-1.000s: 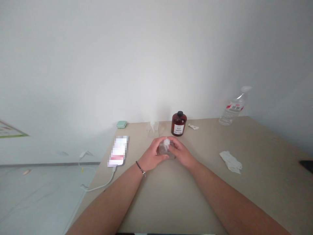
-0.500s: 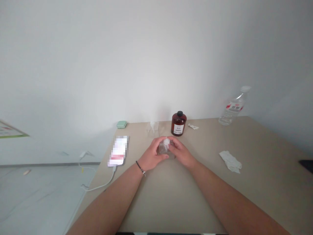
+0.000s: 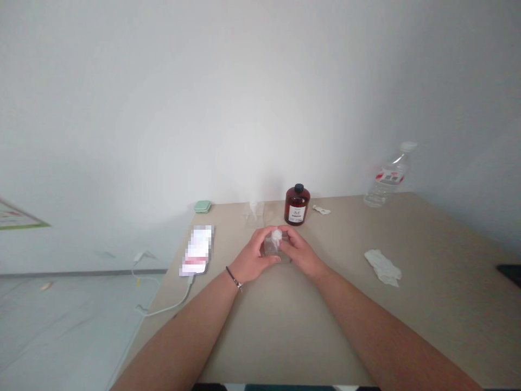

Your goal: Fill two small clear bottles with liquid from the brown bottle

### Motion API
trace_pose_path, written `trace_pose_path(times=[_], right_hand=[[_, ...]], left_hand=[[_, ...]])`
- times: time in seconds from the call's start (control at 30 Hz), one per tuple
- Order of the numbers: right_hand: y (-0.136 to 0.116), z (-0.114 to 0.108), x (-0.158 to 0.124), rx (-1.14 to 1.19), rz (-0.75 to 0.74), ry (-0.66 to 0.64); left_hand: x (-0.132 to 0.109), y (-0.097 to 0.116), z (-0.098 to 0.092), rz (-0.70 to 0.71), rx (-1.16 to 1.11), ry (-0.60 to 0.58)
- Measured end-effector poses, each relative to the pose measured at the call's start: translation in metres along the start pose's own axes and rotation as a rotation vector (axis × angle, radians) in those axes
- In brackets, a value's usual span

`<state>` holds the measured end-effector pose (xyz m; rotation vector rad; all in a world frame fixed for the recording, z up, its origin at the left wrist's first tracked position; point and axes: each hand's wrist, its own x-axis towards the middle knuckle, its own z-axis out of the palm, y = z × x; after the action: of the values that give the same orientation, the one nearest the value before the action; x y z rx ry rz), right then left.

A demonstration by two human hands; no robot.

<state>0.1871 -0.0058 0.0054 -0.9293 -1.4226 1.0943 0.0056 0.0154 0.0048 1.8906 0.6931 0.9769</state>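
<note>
A: So what's on the left of the surface [image 3: 260, 336]?

B: White cable [image 3: 166, 311] running into a phone [image 3: 198, 250], screen lit but blurred out. Little green case [image 3: 202, 206] behind it, near the wall [image 3: 260, 108].

A: And the middle?

B: Some clear box [image 3: 255, 216] at the back. Closer in, the left hand [image 3: 251, 260], bracelet [image 3: 233, 277] on its wrist, has its grip wrapped round a small clear container [image 3: 273, 247].

A: Right hand [image 3: 303, 252] too?

B: Yep, grip closed on the same container from the other side, thumb by its white top [image 3: 277, 235]. So it's between both hands, in front of a brown bottle [image 3: 297, 209]. Can't tell if it touches the surface.

A: Far right?

B: Scrap of tissue [image 3: 321, 209] just beside the brown bottle, then a bigger crumpled tissue [image 3: 382, 267], with a water bottle [image 3: 385, 184] behind that.
</note>
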Motion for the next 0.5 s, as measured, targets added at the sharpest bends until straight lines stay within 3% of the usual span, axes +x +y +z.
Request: trace_pose_path(times=[0.5], right_hand=[[-0.0008,0.0002,0.0002,0.005,-0.007,0.005]], left_hand=[[0.0002,0.0017,-0.0002,0.026,0.032,-0.010]])
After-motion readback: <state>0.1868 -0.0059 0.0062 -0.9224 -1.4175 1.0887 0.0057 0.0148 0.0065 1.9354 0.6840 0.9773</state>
